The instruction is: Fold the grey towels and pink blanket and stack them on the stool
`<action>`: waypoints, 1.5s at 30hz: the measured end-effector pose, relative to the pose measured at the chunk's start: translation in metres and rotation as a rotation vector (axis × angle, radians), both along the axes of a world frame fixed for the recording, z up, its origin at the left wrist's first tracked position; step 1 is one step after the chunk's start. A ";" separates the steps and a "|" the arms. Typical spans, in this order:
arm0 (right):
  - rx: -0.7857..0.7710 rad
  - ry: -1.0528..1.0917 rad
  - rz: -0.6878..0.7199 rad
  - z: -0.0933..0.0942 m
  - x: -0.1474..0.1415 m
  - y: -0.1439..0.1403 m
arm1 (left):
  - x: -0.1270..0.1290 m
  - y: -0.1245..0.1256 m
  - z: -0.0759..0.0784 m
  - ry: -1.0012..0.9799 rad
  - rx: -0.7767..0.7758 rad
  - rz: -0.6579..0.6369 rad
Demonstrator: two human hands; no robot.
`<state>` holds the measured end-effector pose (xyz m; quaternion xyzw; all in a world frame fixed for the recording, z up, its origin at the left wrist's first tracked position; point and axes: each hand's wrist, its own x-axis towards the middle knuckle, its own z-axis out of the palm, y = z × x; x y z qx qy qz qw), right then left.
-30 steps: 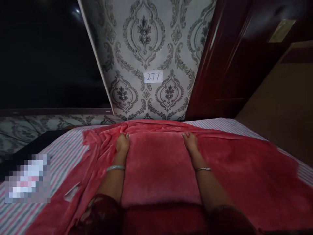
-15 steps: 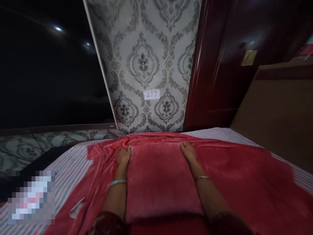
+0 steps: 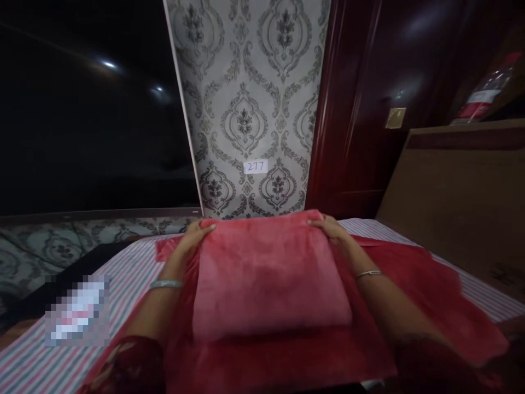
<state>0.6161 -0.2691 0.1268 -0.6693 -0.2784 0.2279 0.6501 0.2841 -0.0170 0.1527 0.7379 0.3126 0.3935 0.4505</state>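
A red-pink plush blanket (image 3: 270, 279) lies in front of me, with a thick, lighter pink folded panel in its middle. My left hand (image 3: 194, 233) pinches the panel's far left corner, thumb on top and fingers underneath. At the far right corner, my right hand (image 3: 333, 226) grips the same edge in the same way. Between both hands the far edge is lifted, and the fingertips beneath it are hidden. Darker red parts of the blanket spread out toward the right and the near side.
Underneath is a striped sheet (image 3: 135, 273). A large dark screen (image 3: 90, 120) stands at the left, before patterned wallpaper with a paper label (image 3: 255, 166) reading 277. To the right are a dark red door panel (image 3: 348, 109), a brown board (image 3: 455, 202) and a bottle (image 3: 482, 98).
Both hands have raised the panel's far edge, drawing the blanket up and toward me. Its far folds have come off the sheet. The view has shifted, bringing the bottle into sight.
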 end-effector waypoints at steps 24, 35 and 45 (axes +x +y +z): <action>-0.059 -1.055 -0.505 -0.026 -0.124 -0.236 | -0.159 -0.162 -0.001 0.190 0.874 0.187; 0.147 -0.631 -0.256 0.074 -0.053 -0.110 | -0.061 -0.081 0.113 0.137 0.503 0.091; 0.354 -1.252 -0.399 -0.043 -0.085 -0.153 | -0.125 -0.102 -0.007 0.093 1.154 0.020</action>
